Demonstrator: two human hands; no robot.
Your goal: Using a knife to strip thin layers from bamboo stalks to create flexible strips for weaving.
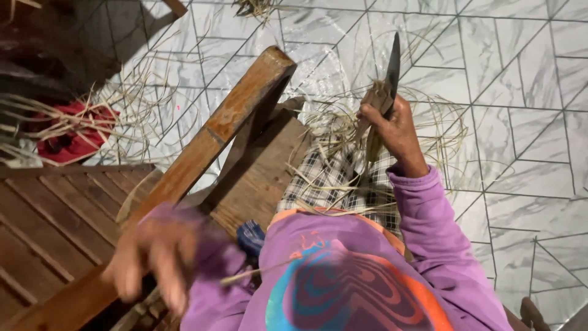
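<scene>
Pale straw-coloured cane strips [343,132] lie in a loose tangle over the person's checked lap [324,175] and spill onto the marbled floor tiles [527,79] beyond the knees. The right hand [392,125] is closed in a fist around the handle of a dark-bladed knife [392,64], blade pointing up and away, with a bundle of the strips caught in the same grip. The strips look light, thin and springy, likely to split or kink if bent sharply; gripping them bunched near one end seems soundest. The left hand [150,260] is blurred, fingers hanging loosely apart, holding nothing I can make out, just above the wooden chair arm [226,122]. A red cloth [73,138] lies by the slatted wooden bench [49,227]. No packages, labels or signs show.
</scene>
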